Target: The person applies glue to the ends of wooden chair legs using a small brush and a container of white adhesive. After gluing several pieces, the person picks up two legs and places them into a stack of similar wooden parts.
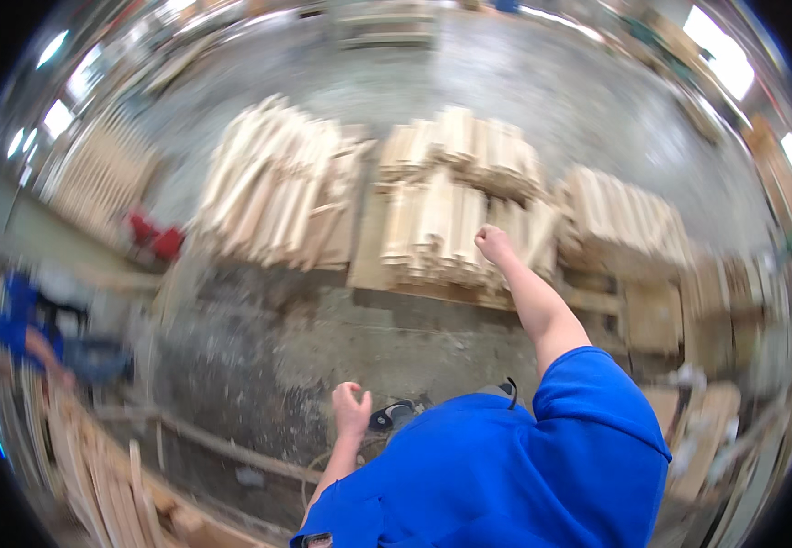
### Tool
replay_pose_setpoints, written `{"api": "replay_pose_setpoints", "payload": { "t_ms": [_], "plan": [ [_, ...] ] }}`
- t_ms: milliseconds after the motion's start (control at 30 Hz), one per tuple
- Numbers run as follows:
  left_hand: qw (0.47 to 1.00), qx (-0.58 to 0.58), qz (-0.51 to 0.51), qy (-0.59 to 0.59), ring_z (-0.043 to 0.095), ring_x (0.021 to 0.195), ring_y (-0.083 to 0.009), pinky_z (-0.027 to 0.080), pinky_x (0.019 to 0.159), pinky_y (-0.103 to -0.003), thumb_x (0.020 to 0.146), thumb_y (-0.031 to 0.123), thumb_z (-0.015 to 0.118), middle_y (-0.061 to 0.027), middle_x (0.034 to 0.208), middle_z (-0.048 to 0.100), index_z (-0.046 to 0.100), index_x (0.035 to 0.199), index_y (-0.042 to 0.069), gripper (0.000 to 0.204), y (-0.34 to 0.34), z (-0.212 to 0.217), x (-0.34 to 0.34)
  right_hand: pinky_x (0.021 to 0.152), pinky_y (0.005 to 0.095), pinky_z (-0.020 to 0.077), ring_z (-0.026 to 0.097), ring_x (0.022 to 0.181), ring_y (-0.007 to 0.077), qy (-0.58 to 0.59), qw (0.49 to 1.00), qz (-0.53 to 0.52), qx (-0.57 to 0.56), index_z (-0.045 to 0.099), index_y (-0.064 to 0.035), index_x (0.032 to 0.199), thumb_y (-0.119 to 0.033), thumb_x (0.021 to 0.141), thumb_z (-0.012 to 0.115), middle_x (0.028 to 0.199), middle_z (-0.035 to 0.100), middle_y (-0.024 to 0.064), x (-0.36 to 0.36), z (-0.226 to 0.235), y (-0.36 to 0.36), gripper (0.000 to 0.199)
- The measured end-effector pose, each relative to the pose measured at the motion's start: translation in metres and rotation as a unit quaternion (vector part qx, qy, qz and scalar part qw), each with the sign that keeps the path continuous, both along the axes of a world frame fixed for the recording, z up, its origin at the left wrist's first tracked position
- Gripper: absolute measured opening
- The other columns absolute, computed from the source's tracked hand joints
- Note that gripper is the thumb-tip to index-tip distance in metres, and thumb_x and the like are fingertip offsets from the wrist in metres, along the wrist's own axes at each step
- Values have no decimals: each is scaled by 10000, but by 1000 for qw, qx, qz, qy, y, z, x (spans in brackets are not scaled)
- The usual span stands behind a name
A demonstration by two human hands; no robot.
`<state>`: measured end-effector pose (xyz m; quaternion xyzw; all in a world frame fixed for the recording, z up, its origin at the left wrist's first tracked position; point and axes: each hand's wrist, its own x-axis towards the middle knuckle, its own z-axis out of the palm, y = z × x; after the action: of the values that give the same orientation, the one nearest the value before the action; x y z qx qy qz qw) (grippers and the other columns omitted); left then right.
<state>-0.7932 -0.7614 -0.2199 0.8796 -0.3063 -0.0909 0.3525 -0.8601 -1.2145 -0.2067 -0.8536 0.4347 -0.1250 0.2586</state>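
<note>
My right arm reaches forward, and my right hand (495,243) is closed in a fist with nothing visible sticking out of it. In the picture it overlaps the right part of a stack of pale wooden strips (432,224); whether it touches them I cannot tell. My left hand (352,411) hangs low on the left side of my body, its thumb apart from loosely curled fingers, holding nothing. Below it is the grey floor (295,338), and my shoe (389,416) shows beside it.
A fanned pile of wooden strips (273,183) lies left of the stack, more stacked pieces (624,219) to the right. A red object (154,237) sits at left. A person in blue (26,320) stands far left, near a wooden rack (104,475) of upright slats.
</note>
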Motion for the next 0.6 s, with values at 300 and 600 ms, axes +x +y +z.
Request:
{"api": "replay_pose_setpoints", "payload": {
  "t_ms": [300, 600],
  "plan": [
    [947, 108, -259, 155, 645, 743, -256, 495, 705, -349, 738, 177, 703, -128, 785, 665, 683, 790, 28, 159, -206, -11, -94, 641, 352, 524, 652, 676, 214, 165, 919, -29, 356, 685, -61, 829, -168, 690, 602, 759, 677, 98, -400, -101, 42, 194],
    [812, 311, -461, 179, 651, 922, -265, 501, 823, -351, 812, 268, 623, -136, 977, 679, 671, 1009, 60, 291, -377, -42, -201, 571, 338, 509, 636, 671, 191, 14, 821, -445, 358, 629, -18, 989, -136, 757, 627, 805, 653, 85, -625, -133, 43, 261]
  ]
}}
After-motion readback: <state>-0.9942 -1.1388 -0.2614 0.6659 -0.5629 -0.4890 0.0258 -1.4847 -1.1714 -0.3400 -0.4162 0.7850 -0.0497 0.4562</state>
